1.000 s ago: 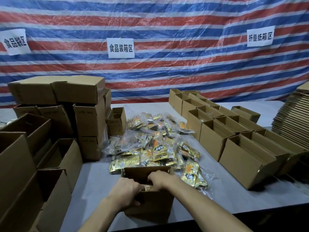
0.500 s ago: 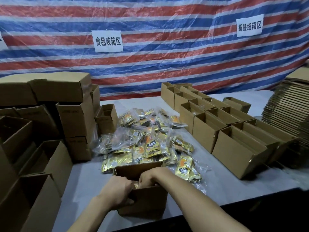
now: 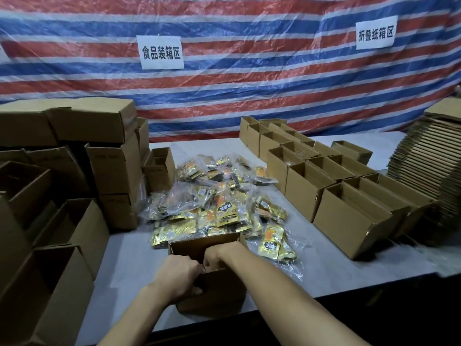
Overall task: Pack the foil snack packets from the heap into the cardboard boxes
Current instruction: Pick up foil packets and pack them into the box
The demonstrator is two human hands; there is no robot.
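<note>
Left hand (image 3: 178, 275) grips box (image 3: 217, 295) wall; right hand (image 3: 220, 254) reaches inside, grip hidden. Risk: downward pressing may tip box off table (image 3: 124, 270) edge.

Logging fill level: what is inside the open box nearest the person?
The right hand reaches inside the box; its bare far inner wall shows. The left hand holds the near wall. The contents are hidden by both hands.
</note>
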